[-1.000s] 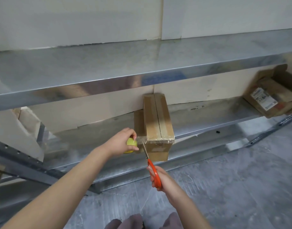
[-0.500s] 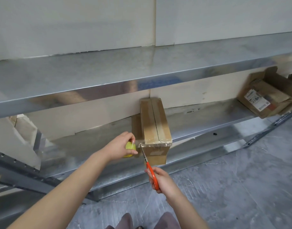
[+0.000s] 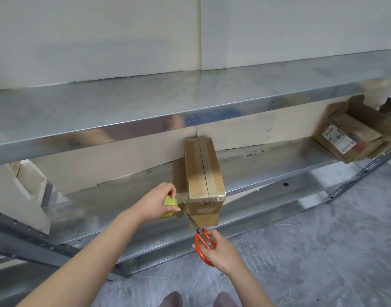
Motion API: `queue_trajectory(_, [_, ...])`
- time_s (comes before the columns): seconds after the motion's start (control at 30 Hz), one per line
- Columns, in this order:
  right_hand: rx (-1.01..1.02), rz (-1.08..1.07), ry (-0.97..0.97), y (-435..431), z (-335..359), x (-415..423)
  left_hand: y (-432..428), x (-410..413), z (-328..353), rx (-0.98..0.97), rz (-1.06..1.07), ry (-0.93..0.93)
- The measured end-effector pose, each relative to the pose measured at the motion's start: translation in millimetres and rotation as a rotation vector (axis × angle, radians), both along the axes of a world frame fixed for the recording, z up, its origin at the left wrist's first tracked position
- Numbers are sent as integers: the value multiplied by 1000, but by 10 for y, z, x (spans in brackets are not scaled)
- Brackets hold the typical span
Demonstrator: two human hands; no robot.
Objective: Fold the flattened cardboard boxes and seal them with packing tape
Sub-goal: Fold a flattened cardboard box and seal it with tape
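Observation:
A narrow folded cardboard box (image 3: 204,173) stands on the lower metal shelf (image 3: 267,167), its top seam covered with clear tape. My left hand (image 3: 158,201) grips a yellow-green tape roll (image 3: 169,204) just left of the box's near end. A strip of clear tape (image 3: 183,198) stretches from the roll to the box. My right hand (image 3: 216,249) holds orange-handled scissors (image 3: 202,242) below the box, blades pointing up-left at the strip.
A wide upper metal shelf (image 3: 190,100) overhangs the box. Opened cardboard boxes (image 3: 354,134), one with a printed label, sit at the right end of the lower shelf. Grey floor (image 3: 323,251) lies below; white boards lean at the left.
My right hand has drawn the scissors slightly down and right, and the handles have spread apart. The left hand keeps the tape taut beside the box.

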State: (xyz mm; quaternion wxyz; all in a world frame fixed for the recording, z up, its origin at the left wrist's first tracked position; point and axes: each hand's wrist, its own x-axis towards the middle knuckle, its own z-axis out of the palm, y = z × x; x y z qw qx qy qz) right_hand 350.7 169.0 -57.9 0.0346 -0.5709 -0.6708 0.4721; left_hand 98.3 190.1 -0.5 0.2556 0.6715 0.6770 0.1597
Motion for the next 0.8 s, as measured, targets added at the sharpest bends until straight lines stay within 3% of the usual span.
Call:
queue_trajectory(0.3, [533, 32, -278, 432, 94, 1011, -33, 19, -149, -7, 50, 23])
queue_trajectory(0.53, [485, -61, -210, 1354, -17, 1463, -43, 97, -113, -24, 108, 40])
queue_trajectory(0.8, [414, -37, -280, 2162, -235, 1000, -149, 351, -190, -59, 269, 32])
